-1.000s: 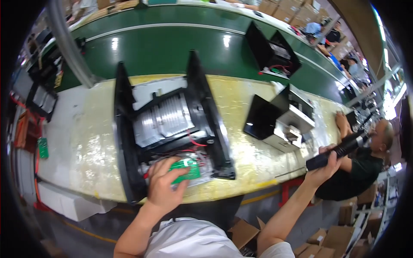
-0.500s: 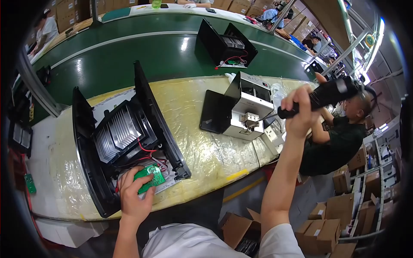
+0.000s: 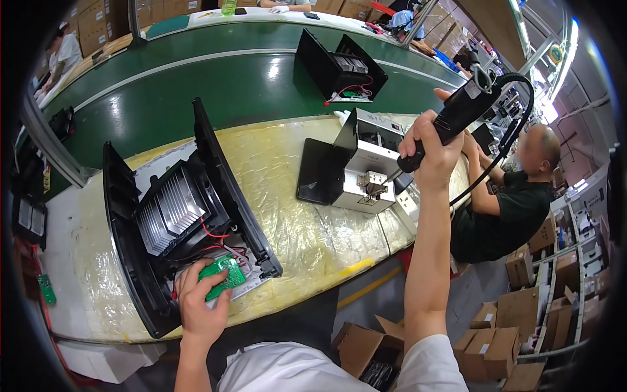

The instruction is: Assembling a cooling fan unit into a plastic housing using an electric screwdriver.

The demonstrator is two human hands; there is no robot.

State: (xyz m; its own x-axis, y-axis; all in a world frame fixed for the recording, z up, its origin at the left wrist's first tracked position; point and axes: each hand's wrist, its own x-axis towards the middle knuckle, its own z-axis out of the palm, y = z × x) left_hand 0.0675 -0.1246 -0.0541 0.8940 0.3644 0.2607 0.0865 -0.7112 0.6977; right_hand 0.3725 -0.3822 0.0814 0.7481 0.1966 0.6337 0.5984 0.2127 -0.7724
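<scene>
My left hand (image 3: pixel 201 306) grips a green circuit board (image 3: pixel 226 277) between thumb and fingers, at the near end of an open black housing (image 3: pixel 251 212). Red and grey wires run from the board into the housing, where a finned metal heat sink (image 3: pixel 171 217) sits. Raised at the right, my right hand (image 3: pixel 436 157) is wrapped round a black electric screwdriver (image 3: pixel 467 108) with a cable curling from its top. Its bit points down-left at the metal front fitting of a white screw feeder (image 3: pixel 358 195); whether it touches a screw cannot be made out.
A black flap (image 3: pixel 320 171) stands beside the feeder. Beyond the film-covered bench lies a green conveyor (image 3: pixel 215 88) carrying another black housing (image 3: pixel 343 65). A co-worker in dark clothes (image 3: pixel 506 206) is close on the right. Cardboard boxes (image 3: pixel 488 349) stand on the floor.
My right hand has moved slightly left with the screwdriver, which now tilts more steeply, and its cable shows. My left hand keeps its hold on the board. The whole view has shifted a little.
</scene>
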